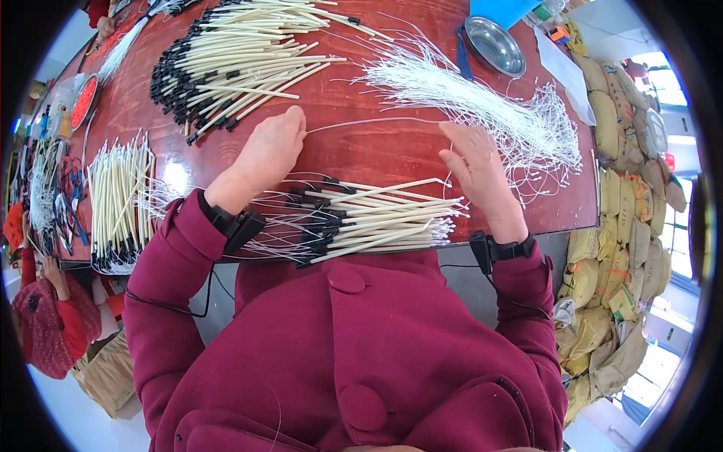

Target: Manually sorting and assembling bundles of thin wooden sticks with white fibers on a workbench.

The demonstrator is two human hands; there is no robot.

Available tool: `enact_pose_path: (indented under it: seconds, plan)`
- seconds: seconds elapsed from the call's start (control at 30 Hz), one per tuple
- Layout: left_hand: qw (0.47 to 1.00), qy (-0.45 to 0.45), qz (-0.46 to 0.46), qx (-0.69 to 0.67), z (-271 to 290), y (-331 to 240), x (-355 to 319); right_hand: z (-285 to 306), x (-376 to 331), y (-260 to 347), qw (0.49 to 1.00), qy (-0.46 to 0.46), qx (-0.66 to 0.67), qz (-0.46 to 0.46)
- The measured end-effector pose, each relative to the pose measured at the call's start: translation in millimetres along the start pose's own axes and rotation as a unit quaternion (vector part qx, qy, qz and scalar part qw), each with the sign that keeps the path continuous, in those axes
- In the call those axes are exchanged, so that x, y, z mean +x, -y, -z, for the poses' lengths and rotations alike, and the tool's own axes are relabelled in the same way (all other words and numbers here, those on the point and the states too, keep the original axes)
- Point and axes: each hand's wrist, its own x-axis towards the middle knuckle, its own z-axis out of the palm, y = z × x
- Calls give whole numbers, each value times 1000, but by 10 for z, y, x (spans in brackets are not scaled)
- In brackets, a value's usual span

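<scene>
A thin white string [369, 121] spans the space between my hands above the table. My left hand [269, 151] is closed, its fingertips pinching one end of the string. The other end meets the index fingertip of my right hand [476, 162], whose thumb stands apart from the fingers; how the string runs behind them is hidden. Below my hands lies a pile of cream-coloured sticks [384, 215] with black ends and white strings trailing left. Right of my right hand spreads a large loose bundle of white strings [482, 98].
More cream sticks with black ends [241, 68] are heaped at the far side, and another bunch of sticks [120, 196] lies at left. A metal bowl [495, 47] sits far right. Stacked sacks [625, 226] line the right side. Another person's sleeve [68, 324] shows at lower left.
</scene>
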Motion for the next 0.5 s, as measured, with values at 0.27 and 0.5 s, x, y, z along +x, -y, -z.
enact_pose_path:
  seconds: [0.27,0.5]
  plan:
    - [998,-2,29,-48,114,106,-184,-221,88,66,997,23,-61,30]
    - [994,1,47,-101,144,145,-217,-338,105,-6,993,63,-97,31]
